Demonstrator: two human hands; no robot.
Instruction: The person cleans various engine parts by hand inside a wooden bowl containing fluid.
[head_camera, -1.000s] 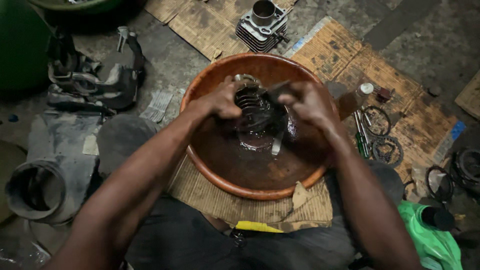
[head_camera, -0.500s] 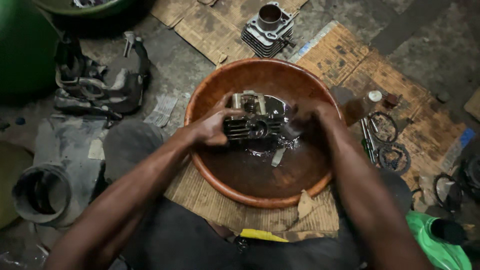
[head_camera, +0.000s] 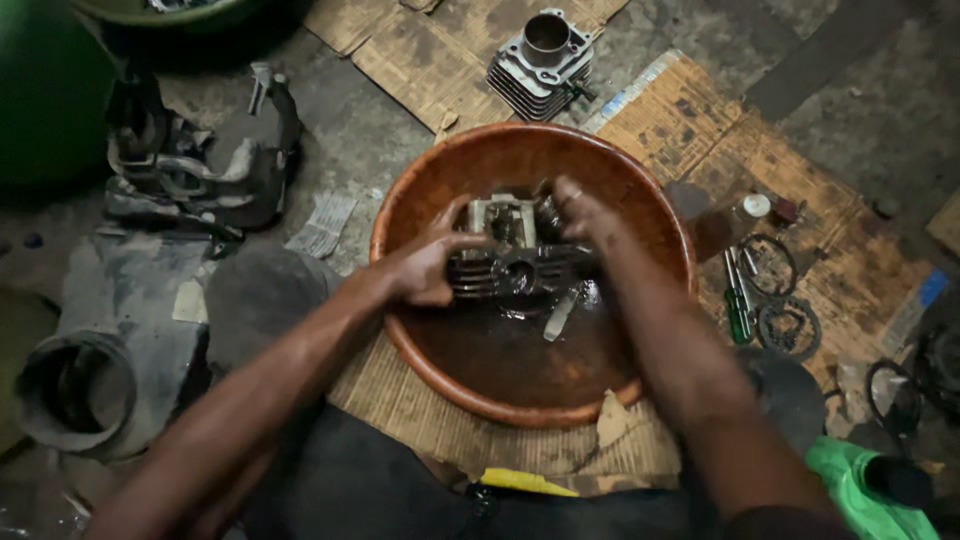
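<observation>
A finned metal engine cylinder head (head_camera: 520, 258) sits in a round brown basin (head_camera: 640, 190) holding dark liquid. My left hand (head_camera: 425, 262) grips the head's left side. My right hand (head_camera: 583, 215) reaches over its far right top, fingers on the part; whether it holds a brush or rag is hidden. A small pale strip (head_camera: 557, 315) lies in the liquid just below the head.
A finned engine cylinder (head_camera: 537, 58) stands on cardboard beyond the basin. Screwdrivers (head_camera: 737, 297), rings and a sprocket (head_camera: 788, 322) lie at right. Dark engine covers (head_camera: 190, 165) are at left, a round housing (head_camera: 70, 385) lower left, a green bottle (head_camera: 870, 485) lower right.
The cylinder head has been turned from on edge to lying fins toward me. My right hand moved from its right side up over its far top.
</observation>
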